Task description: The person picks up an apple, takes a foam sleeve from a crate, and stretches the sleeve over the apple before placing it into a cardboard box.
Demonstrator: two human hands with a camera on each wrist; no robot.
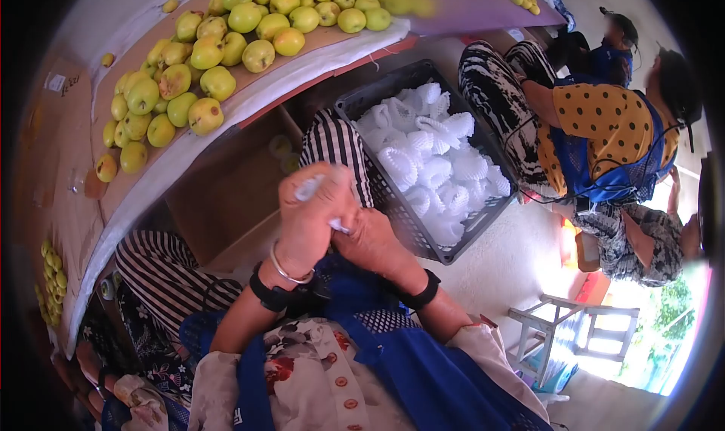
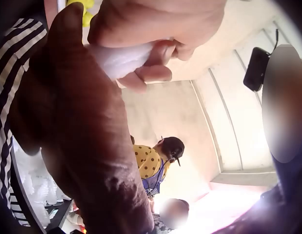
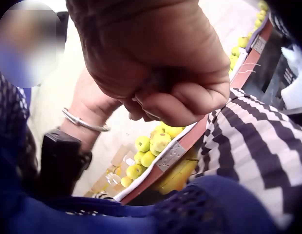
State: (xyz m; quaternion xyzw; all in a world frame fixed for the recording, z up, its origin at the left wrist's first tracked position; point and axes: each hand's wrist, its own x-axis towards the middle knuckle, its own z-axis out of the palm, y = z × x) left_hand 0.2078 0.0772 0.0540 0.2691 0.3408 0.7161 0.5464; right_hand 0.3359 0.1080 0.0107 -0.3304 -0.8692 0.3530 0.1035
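Fingers of the left hand [image 1: 313, 218] curl closely round a white wad [image 1: 308, 188], and those of the right hand [image 1: 375, 242] bend tightly against its lower end — both hands meet over the lap, partly hiding the piece. Beneath them are striped trousers [image 1: 162, 280]. Just beyond the right knee, a dark plastic crate [image 1: 405, 227] holds white foam sleeves [image 1: 434, 172]. Yellow-green apples [image 1: 208, 53], some blemished, are heaped on the table [image 1: 68, 166] ahead. Farther right sits a person in a spotted shirt [image 1: 608, 121] — a stool [image 1: 559, 333] stands nearby.
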